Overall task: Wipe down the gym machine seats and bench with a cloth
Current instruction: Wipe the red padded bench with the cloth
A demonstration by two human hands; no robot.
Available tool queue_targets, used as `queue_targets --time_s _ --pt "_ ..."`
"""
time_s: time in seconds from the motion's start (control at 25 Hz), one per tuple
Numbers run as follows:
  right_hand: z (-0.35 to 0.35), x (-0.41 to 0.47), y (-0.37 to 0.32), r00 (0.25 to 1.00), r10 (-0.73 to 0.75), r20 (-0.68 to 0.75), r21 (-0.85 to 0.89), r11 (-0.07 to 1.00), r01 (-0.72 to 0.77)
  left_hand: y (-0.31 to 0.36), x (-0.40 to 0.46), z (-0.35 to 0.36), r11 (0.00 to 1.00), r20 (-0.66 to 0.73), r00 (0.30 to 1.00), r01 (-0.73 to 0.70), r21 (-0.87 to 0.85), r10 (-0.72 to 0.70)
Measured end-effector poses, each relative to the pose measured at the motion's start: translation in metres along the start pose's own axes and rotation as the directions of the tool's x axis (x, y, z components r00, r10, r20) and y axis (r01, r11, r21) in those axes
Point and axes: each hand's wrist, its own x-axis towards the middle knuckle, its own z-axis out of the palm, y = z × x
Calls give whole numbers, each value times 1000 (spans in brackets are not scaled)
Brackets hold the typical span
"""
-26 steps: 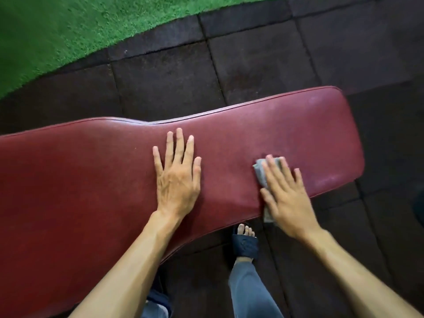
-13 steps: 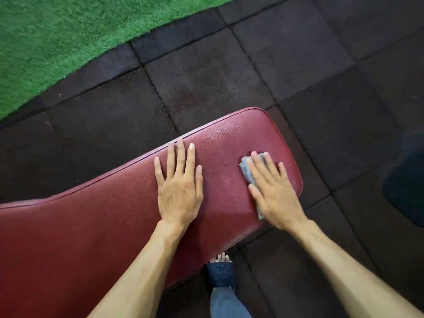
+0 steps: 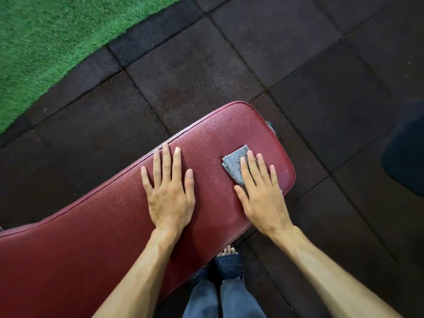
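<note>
Maroon vinyl bench (image 3: 103,237): the right hand (image 3: 261,198), flat on the grey cloth (image 3: 235,164), has slid to the far-right end. The left hand (image 3: 171,193) stays spread, bracing. This end looks nearly wiped.

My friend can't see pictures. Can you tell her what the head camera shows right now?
A person's right hand presses a small grey cloth flat on the end of a dark red padded bench, while the left hand rests flat beside it. Dark rubber floor tiles lie below, with green turf at the upper left.
</note>
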Motion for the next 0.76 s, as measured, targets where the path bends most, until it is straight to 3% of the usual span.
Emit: queue_targets --time_s 0.4,0.52,0.64,0.76 --pt "9 41 5 983 -35 -182 104 993 54 -4 -2 5 999 -26 999 -28 -22 27" --pt "5 40 2 986 0 -166 118 993 20 -5 -1 5 998 -11 998 -58 -20 58" --pt "-11 17 -7 986 111 -122 244 967 -79 -10 -4 -4 994 72 994 -83 -70 88" --pt "-40 -38 -23 943 333 -12 456 841 -291 -6 -35 -41 983 172 972 -138 -121 157"
